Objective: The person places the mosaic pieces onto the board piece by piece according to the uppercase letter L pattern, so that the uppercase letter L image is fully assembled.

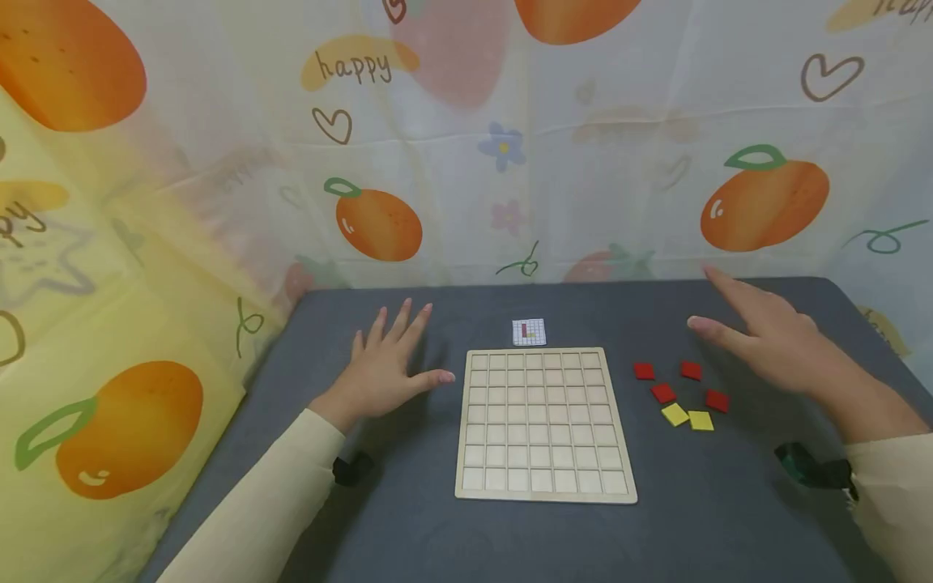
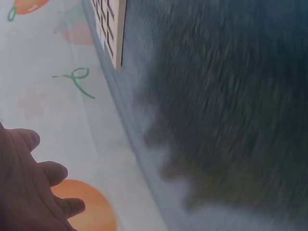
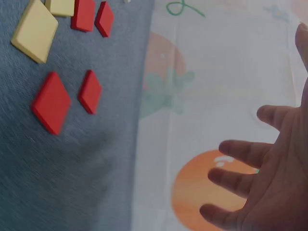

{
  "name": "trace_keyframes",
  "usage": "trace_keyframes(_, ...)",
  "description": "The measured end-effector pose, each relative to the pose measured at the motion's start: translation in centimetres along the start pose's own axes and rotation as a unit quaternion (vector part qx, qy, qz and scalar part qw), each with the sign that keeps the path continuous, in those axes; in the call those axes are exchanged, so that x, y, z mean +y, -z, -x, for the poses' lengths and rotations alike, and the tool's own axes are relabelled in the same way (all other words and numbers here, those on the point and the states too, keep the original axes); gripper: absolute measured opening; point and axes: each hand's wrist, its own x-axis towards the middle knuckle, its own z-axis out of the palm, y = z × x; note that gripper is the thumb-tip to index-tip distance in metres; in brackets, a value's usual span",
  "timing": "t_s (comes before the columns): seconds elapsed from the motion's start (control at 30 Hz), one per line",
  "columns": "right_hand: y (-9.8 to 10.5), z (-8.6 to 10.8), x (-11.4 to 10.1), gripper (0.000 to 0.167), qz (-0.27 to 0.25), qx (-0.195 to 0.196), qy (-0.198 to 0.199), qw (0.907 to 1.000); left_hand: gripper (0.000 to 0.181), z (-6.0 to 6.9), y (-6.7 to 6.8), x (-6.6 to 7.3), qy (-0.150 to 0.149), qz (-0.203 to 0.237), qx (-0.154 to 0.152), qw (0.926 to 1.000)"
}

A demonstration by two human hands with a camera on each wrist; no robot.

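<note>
Between the well-separated left hand [image 1: 381, 368] and right hand [image 1: 780, 344], both with fingers spread, lies a wooden grid board [image 1: 542, 425], its cells showing pale wood. Four red tiles [image 1: 663, 393] and two yellow tiles [image 1: 701, 421] lie between board and right hand on the grey table [image 1: 408, 526]; beyond the hands hangs a fruit-printed cloth [image 1: 445, 162].

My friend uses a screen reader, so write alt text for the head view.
A person's left hand and right hand, both empty, flank a wooden grid board on a gray table. Four red tiles and two yellow tiles lie right of it; a small patterned card lies just beyond.
</note>
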Motion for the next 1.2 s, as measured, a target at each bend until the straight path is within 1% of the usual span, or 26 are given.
trace_keyframes(0.1,-1.1,0.5,0.8,0.081,-0.080,0.022,0.012,0.9965,0.112,0.2,-1.3,0.2,-0.008,0.047,0.003,0.9989)
trace_keyframes(0.2,-2.5,0.9,1.7,0.074,-0.144,0.038,0.014,0.9887,0.106,0.3,-2.8,0.5,-0.024,0.108,0.006,0.9939)
trace_keyframes(0.27,-3.5,1.3,2.3,0.070,-0.176,0.043,0.011,0.9835,0.102,0.5,-3.7,0.7,-0.041,0.156,0.004,0.9869)
trace_keyframes(0.4,-5.5,1.7,3.5,0.059,-0.223,0.061,0.019,0.9727,0.094,0.6,-5.7,1.0,-0.088,0.248,0.003,0.9647)
trace_keyframes(0.47,-6.3,1.9,3.9,0.055,-0.231,0.075,0.020,0.9699,0.090,0.5,-7.0,0.7,-0.113,0.269,0.007,0.9565)
trace_keyframes(0.5,-6.7,1.9,4.1,0.054,-0.233,0.079,0.017,0.9690,0.091,0.5,-7.4,0.7,-0.118,0.272,0.004,0.9549)
trace_keyframes(0.57,-7.4,2.0,4.4,0.053,-0.230,0.082,0.005,0.9696,0.092,0.5,-8.0,0.7,-0.117,0.263,-0.004,0.9575)
trace_keyframes(0.63,-7.9,2.2,4.5,0.054,-0.215,0.079,-0.025,0.9731,0.099,0.5,-8.5,0.6,-0.109,0.237,-0.020,0.9650)
trace_keyframes(0.7,-8.4,2.2,4.7,0.057,-0.201,0.069,-0.053,0.9757,0.106,0.6,-8.4,0.8,-0.093,0.202,-0.039,0.9741)
trace_keyframes(0.77,-8.7,2.2,4.8,0.059,-0.182,0.063,-0.070,0.9789,0.111,0.6,-8.5,0.8,-0.090,0.170,-0.050,0.9801)
trace_keyframes(0.8,-8.9,2.2,4.8,0.059,-0.170,0.061,-0.072,0.9810,0.112,0.6,-8.6,0.8,-0.092,0.156,-0.052,0.9822)
trace_keyframes(0.87,-9.1,2.1,4.9,0.055,-0.152,0.062,-0.056,0.9848,0.112,0.6,-8.7,0.7,-0.096,0.137,-0.055,0.9843)
trace_keyframes(0.97,-9.4,2.0,4.8,0.044,-0.121,0.074,-0.026,0.9896,0.111,0.6,-8.6,0.8,-0.100,0.131,-0.059,0.9846)
trace_keyframes(1.03,-9.5,1.9,4.8,0.038,-0.110,0.081,-0.012,0.9905,0.108,0.6,-8.6,0.8,-0.095,0.127,-0.067,0.9851)
trace_keyframes(1.1,-9.6,1.9,4.8,0.034,-0.106,0.083,-0.010,0.9909,0.104,0.6,-8.6,0.8,-0.091,0.124,-0.072,0.9855)
trace_keyframes(1.2,-9.8,1.9,4.8,0.031,-0.108,0.085,-0.020,0.9903,0.101,0.5,-8.5,0.9,-0.085,0.118,-0.076,0.9864)
